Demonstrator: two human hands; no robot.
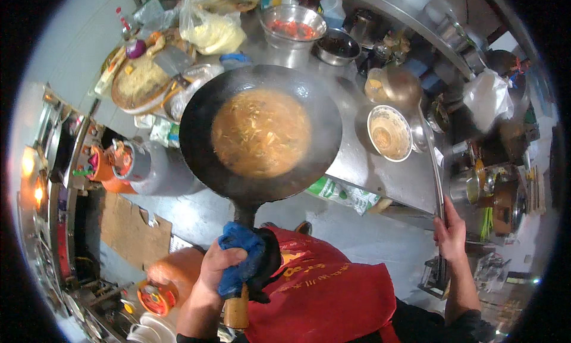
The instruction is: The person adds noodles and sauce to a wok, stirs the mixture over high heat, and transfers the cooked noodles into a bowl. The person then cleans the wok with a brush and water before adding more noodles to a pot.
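Observation:
My left hand [223, 262] grips the wok's handle through a blue cloth [243, 254]; the handle's wooden end shows below. The black wok [196, 142], in the middle of the view, holds a steaming orange-brown soup [263, 133] with pale strips in it. My right hand [451, 233], at the right, is closed around the long handle of a metal ladle [401, 85]. The ladle's bowl is over the steel counter, beside a small container [374, 86]. Just below it on the counter stands a patterned bowl [389, 133] with some brownish food at its bottom.
The steel counter [348, 160] carries a metal bowl of chopped red food [292, 28], a dark-filled pan [337, 46] and a plastic bag [212, 31]. A round cutting board [138, 86] with a cleaver [171, 60] lies upper left. Gas cylinders [174, 271] stand lower left, near burning flames [38, 193].

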